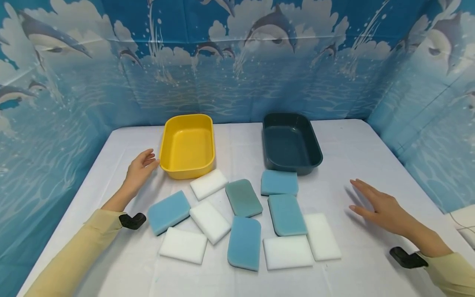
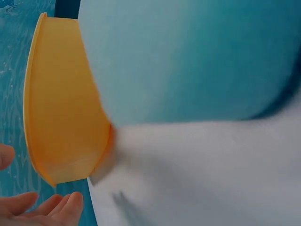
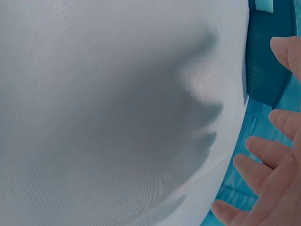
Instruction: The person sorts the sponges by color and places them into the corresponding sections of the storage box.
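My left hand (image 1: 141,169) is beside the left wall of a yellow bin (image 1: 187,170), fingertips right at its rim, holding nothing. In the left wrist view its fingers (image 2: 70,209) extend just below the bin's corner. Over the right side of the table hovers my right hand (image 1: 380,208), fingers spread and relaxed, its shadow on the cloth. Nearest to it are a white sponge (image 1: 322,237) and the dark teal bin (image 1: 293,165). A blue sponge (image 1: 168,212) lies close to my left wrist and looms large in the left wrist view.
Several blue and white sponges lie scattered across the middle, among them a grey-green sponge (image 1: 243,198) and a white sponge (image 1: 209,184) at the yellow bin's front. A blue sponge (image 1: 279,182) sits against the dark bin's front. A dolphin-print curtain (image 1: 237,82) surrounds the white table (image 1: 237,284).
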`<state>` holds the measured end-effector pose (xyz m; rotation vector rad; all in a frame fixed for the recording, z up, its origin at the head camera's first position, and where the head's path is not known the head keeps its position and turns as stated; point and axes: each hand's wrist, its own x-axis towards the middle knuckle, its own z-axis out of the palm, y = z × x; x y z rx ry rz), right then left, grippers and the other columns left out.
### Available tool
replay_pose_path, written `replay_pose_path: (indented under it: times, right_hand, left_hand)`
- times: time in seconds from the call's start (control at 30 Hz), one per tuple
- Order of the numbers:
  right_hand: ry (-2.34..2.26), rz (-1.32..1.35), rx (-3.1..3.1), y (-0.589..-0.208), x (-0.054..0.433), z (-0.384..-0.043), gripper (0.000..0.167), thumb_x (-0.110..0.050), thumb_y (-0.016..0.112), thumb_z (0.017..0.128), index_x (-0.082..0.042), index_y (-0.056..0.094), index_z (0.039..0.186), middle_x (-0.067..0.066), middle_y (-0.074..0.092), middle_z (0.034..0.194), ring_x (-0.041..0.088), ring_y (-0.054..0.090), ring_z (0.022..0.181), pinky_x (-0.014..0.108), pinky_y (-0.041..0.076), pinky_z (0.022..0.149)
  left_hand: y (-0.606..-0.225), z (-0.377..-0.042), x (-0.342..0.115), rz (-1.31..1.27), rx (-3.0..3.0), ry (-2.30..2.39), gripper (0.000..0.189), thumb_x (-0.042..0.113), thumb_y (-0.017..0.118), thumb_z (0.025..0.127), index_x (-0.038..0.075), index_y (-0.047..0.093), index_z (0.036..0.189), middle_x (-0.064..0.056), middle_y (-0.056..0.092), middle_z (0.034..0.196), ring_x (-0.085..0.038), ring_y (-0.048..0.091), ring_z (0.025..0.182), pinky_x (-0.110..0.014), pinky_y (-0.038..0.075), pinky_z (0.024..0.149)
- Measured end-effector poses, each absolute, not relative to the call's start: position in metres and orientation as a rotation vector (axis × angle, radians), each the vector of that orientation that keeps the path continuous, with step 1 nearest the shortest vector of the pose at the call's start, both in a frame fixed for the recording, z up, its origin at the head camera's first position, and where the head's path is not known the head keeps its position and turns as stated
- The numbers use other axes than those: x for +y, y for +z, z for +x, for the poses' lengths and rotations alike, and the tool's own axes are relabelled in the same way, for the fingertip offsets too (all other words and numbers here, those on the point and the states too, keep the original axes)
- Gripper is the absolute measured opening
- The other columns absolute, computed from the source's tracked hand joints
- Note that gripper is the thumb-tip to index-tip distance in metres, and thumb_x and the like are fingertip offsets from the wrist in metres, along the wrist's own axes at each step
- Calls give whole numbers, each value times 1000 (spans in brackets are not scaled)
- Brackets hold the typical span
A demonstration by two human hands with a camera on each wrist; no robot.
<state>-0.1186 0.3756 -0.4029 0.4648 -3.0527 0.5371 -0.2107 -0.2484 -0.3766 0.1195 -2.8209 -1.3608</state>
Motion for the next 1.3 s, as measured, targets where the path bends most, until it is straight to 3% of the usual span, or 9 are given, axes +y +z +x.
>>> replay_pose_path:
  times: [0.1, 0.27, 0.7, 1.03, 1.3]
  right_hand:
    - [559, 467, -3063, -401, 375, -119, 78, -30, 66, 86, -11, 24, 149, 31, 33, 145, 52, 39, 124, 66, 36, 90]
    - [611, 473, -3057, -401, 375, -118, 76, -29, 65, 88, -14, 23, 149, 29, 32, 146, 51, 37, 126, 57, 29, 100]
    - [659, 456, -3095, -397, 371, -117, 74, -31, 63, 89, -11, 24, 149, 29, 33, 146, 51, 36, 127, 62, 31, 96]
    - [680, 453, -3103, -397, 370, -116, 74, -31, 63, 89, -10, 24, 148, 31, 32, 145, 52, 35, 127, 64, 32, 94]
    - [671, 461, -3102, -401, 371, -113, 73, -32, 62, 90, -9, 25, 148, 29, 32, 146, 50, 34, 129, 52, 23, 108]
  left_hand:
    - [-377, -214, -246, 92, -2846, -1387, 64, 29, 44, 99, 1, 16, 149, -26, 29, 150, -40, 32, 138, -50, 34, 110]
    - [-379, -217, -244, 98, -2894, -1387, 67, 30, 43, 99, 1, 12, 150, -26, 26, 151, -40, 29, 139, -50, 35, 110]
    - [-381, -220, -242, 91, -2957, -1372, 65, 28, 41, 100, 0, 11, 150, -28, 24, 151, -43, 29, 138, -50, 34, 110]
    - [-380, -220, -242, -59, -2992, -1477, 59, 25, 34, 102, 0, 11, 150, -27, 34, 147, -37, 47, 124, -49, 43, 104]
    - [-378, -221, -242, -78, -3036, -1457, 56, 24, 33, 103, 0, 14, 149, -27, 39, 144, -37, 50, 119, -48, 44, 102]
